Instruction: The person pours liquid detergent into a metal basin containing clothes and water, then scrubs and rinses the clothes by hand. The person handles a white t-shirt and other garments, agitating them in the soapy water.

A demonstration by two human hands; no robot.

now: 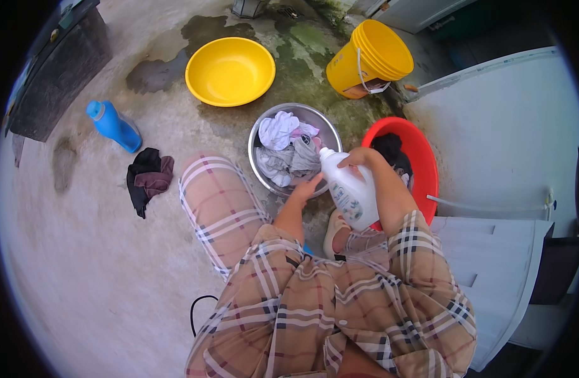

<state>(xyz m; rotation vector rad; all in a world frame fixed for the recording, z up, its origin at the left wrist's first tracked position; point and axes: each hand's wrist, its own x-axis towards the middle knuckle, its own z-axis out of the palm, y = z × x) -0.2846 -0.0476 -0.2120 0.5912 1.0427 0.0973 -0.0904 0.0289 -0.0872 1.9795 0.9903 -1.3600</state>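
Observation:
A white plastic detergent bottle [350,193] is tilted, its cap end over the rim of a steel basin [334,127]. My right hand [360,158] grips the bottle near its handle and neck. My left hand [308,188] is by the basin's near rim, beside the bottle's neck; whether its fingers touch the bottle I cannot tell. Inside the basin lie a grey cloth garment [304,156], a pale lilac garment [277,130] and some pink cloth.
A yellow basin [230,71] and a yellow bucket [339,71] stand beyond. At right is a red tub [424,165] with dark clothes, near a white ribbed panel [488,269]. At left are a blue bottle [114,127] and dark clothes [150,177] on the concrete floor.

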